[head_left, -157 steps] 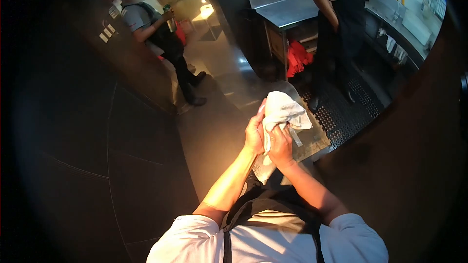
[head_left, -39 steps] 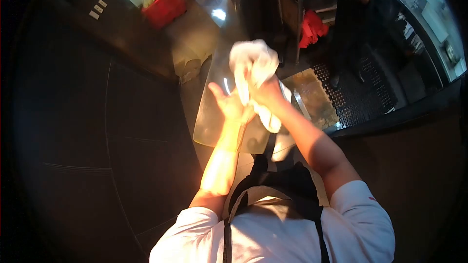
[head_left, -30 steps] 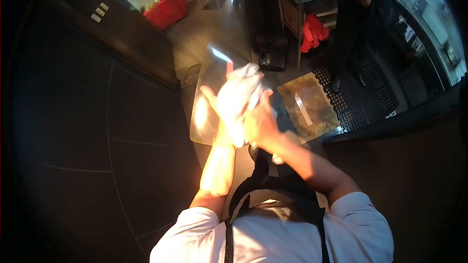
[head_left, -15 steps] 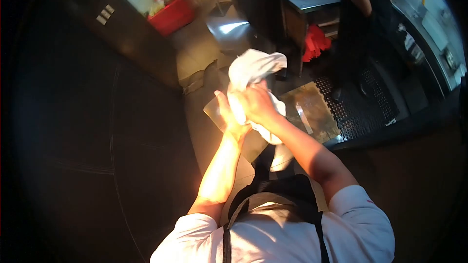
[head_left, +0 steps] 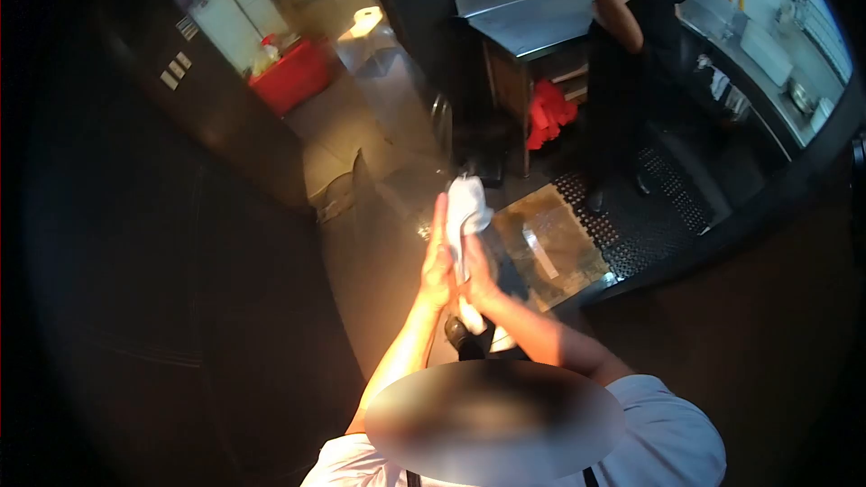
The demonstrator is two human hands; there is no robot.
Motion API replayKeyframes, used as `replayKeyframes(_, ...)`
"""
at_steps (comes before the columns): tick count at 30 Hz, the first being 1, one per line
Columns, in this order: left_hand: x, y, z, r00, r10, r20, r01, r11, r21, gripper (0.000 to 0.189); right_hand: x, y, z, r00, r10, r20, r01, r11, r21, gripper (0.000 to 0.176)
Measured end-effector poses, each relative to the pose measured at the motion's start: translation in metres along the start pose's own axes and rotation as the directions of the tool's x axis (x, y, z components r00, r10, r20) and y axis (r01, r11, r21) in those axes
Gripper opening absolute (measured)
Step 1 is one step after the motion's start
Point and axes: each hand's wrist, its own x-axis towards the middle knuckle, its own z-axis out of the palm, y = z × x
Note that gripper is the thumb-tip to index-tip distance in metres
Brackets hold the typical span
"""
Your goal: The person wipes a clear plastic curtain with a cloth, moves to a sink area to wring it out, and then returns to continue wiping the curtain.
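A bunched white cloth (head_left: 469, 201) stands up between my two hands, its top folded over above the fingers. My right hand (head_left: 477, 269) is closed on the cloth from the right, partly blurred. From the left, my left hand (head_left: 437, 257) presses in with long, nearly straight fingers, its palm turned toward the cloth. A thin pale edge (head_left: 459, 257) shows between the palms, seen almost edge-on. A lower end of the cloth hangs below my wrists.
A person (head_left: 631, 45) in a dark apron stands at the right by a counter (head_left: 758, 72). Behind is a steel table (head_left: 532, 22) with red cloth (head_left: 548, 114) below. A red bin (head_left: 290, 77) stands back left. Flattened cardboard (head_left: 552, 248) and a perforated black mat (head_left: 649, 216) cover the floor.
My hands have come lower and closer together. The cloth, spread wider before, is now a narrow bundle. A flat square-cornered piece at my left hand has turned edge-on. The view has tilted upward.
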Motion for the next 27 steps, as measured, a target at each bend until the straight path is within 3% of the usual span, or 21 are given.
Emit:
replayKeyframes(1, 0.001, -0.009, -0.003, 1.0, 0.024, 0.001, -0.024, 0.999, -0.033, 0.096, -0.018, 0.006, -0.001, 0.997, -0.069, 0.024, 0.071, 0.992, -0.108, 0.048)
replayKeyframes(2, 0.001, -0.012, -0.007, 0.998, -0.041, -0.046, 0.03, 0.977, -0.211, 0.092, -0.031, 0.017, 0.007, 0.99, -0.138, 0.035, 0.141, 0.988, -0.07, 0.048)
replayKeyframes(3, 0.0, -0.01, -0.006, 0.988, -0.076, -0.132, 0.041, 0.968, -0.248, 0.088, -0.037, 0.029, 0.004, 0.995, -0.083, 0.061, 0.087, 0.994, -0.072, 0.047)
replayKeyframes(4, -0.005, 0.004, 0.008, 0.981, -0.094, -0.173, 0.125, 0.976, 0.181, 0.077, -0.044, 0.041, 0.0, 0.996, -0.027, 0.087, 0.033, 0.997, -0.076, 0.046)
replayKeyframes(5, -0.009, 0.008, 0.017, 0.983, -0.087, -0.163, 0.127, 0.96, 0.251, 0.077, -0.036, 0.039, -0.011, 0.988, 0.094, 0.125, -0.096, 0.995, 0.01, 0.043)
replayKeyframes(7, -0.012, 0.001, 0.028, 0.987, -0.108, -0.121, 0.121, 0.988, 0.1, 0.076, -0.021, 0.034, -0.032, 0.923, 0.331, 0.195, -0.363, 0.919, 0.158, 0.038)
replayKeyframes(8, -0.014, -0.005, 0.031, 0.984, -0.134, -0.115, 0.14, 0.989, 0.047, 0.075, -0.012, 0.051, -0.043, 0.949, 0.255, 0.187, -0.303, 0.902, 0.307, 0.037)
replayKeyframes(11, -0.025, -0.017, 0.036, 0.973, -0.206, -0.108, 0.203, 0.978, -0.035, 0.074, -0.019, 0.068, -0.05, 0.999, 0.028, -0.025, -0.023, 0.986, 0.164, 0.032)
replayKeyframes(12, -0.03, -0.018, 0.038, 0.968, -0.228, -0.102, 0.225, 0.973, -0.042, 0.073, -0.021, 0.068, -0.054, 0.986, -0.164, 0.005, 0.162, 0.974, -0.159, 0.032)
replayKeyframes(13, -0.035, -0.02, 0.039, 0.964, -0.251, -0.091, 0.247, 0.968, -0.047, 0.073, -0.02, 0.055, -0.051, 0.999, 0.046, -0.022, -0.046, 0.999, 0.008, 0.033)
replayKeyframes(15, -0.043, -0.022, 0.043, 0.954, -0.296, -0.054, 0.295, 0.955, -0.033, 0.072, -0.018, 0.029, -0.045, 0.885, 0.46, -0.073, -0.397, 0.827, 0.399, 0.034)
replayKeyframes(17, -0.049, -0.026, 0.046, 0.937, -0.349, -0.01, 0.349, 0.937, -0.008, 0.071, -0.016, 0.036, -0.053, 0.837, 0.545, -0.049, -0.432, 0.713, 0.553, 0.036)
replayKeyframes(19, -0.047, -0.03, 0.046, 0.93, -0.368, 0.001, 0.368, 0.93, 0.02, 0.07, -0.011, 0.036, -0.061, 0.862, 0.507, -0.005, -0.43, 0.737, 0.522, 0.037)
replayKeyframes(21, -0.037, -0.034, 0.034, 0.927, -0.355, -0.118, 0.361, 0.932, 0.036, 0.069, -0.014, 0.035, -0.056, 0.89, 0.455, 0.044, -0.423, 0.783, 0.455, 0.038)
replayKeyframes(22, -0.022, -0.043, 0.016, 0.882, -0.37, -0.293, 0.382, 0.924, -0.016, 0.066, -0.02, 0.035, -0.048, 0.901, 0.43, 0.059, -0.416, 0.816, 0.4, 0.039)
replayKeyframes(24, 0.01, -0.06, -0.021, 0.703, -0.361, -0.613, 0.364, 0.923, -0.127, 0.061, -0.037, 0.045, -0.021, 0.922, 0.385, 0.036, -0.382, 0.89, 0.25, 0.041)
replayKeyframes(26, 0.007, -0.084, -0.017, 0.746, -0.254, -0.616, 0.179, 0.967, -0.181, 0.062, -0.056, 0.059, 0.002, 0.935, 0.353, -0.006, -0.348, 0.924, 0.16, 0.043)
replayKeyframes(27, 0.006, -0.085, -0.028, 0.804, -0.35, -0.48, 0.251, 0.932, -0.261, 0.06, -0.059, 0.063, 0.007, 0.932, 0.361, -0.02, -0.353, 0.92, 0.17, 0.044)
